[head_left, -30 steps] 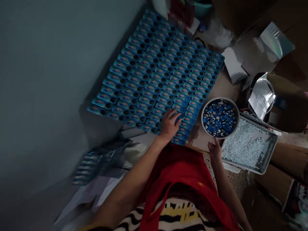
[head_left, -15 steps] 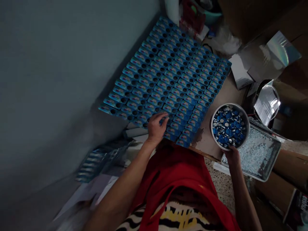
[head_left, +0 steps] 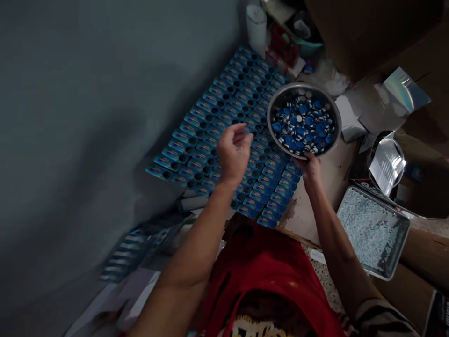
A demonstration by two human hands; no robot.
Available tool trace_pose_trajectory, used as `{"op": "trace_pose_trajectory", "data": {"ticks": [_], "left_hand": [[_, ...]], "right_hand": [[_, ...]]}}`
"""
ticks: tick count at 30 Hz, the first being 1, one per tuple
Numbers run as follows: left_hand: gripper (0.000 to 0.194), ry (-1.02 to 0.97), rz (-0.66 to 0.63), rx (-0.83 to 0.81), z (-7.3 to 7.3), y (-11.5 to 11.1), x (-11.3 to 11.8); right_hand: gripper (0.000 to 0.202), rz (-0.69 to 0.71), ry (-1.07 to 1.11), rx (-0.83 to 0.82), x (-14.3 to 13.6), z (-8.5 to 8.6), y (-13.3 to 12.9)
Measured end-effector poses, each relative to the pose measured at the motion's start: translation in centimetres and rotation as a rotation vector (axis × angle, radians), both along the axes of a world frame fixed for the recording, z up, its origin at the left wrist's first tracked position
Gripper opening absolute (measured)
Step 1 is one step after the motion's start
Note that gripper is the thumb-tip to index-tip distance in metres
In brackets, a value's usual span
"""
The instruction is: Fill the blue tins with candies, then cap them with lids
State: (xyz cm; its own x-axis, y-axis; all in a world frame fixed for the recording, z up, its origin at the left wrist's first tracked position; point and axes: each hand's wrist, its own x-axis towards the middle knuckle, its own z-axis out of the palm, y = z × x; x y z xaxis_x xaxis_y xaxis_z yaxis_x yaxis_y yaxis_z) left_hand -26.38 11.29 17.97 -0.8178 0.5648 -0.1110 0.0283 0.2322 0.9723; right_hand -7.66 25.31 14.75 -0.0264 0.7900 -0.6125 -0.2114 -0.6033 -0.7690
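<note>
My right hand (head_left: pixel 310 172) grips the near rim of a round metal bowl (head_left: pixel 270 122), holding it up over the right part of the cards. Inside lie many small round caps (head_left: pixel 303 122), some blue side up, others silvery. My left hand (head_left: pixel 234 154) hovers left of the bowl, over the rows of blue cards (head_left: pixel 196 122). Its fingers are loosely curled and apart from the thumb, with nothing visible between them. Each card has printed lettering, and many show a dark round spot at one end. My left hand and the bowl hide some cards.
A metal tray (head_left: pixel 403 243) of small pale pieces lies at the right. Behind it stand a cardboard box (head_left: pixel 435 182) and shiny film sheets (head_left: pixel 387 157). A white cylinder (head_left: pixel 257 28) stands at the back beside the wall (head_left: pixel 87 93).
The right hand has lifted the bowl up and left from the table's right side to over the cards. My left hand has moved forward, away from the near cards.
</note>
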Motion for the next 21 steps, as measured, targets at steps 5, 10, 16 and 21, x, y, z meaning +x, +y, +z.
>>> {"op": "trace_pose_trajectory", "data": {"ticks": [5,10,16,21], "left_hand": [[0.039,-0.168,-0.232,0.142,1.0,9.6,0.3],[0.036,-0.103,-0.371,0.08,-0.9,16.2,-0.3],[0.035,0.192,-0.244,-0.447,-0.3,18.5,2.9],[0.033,0.121,-0.069,-0.324,-1.2,20.1,4.8]], "right_hand": [[0.041,0.352,-0.063,-0.058,0.9,2.4,0.0],[0.052,0.799,-0.45,0.454,3.3,5.8,4.1],[0.051,0.843,-1.065,0.972,-4.3,0.9,14.9],[0.043,0.785,-1.06,0.942,-8.2,-3.0,14.8]]}}
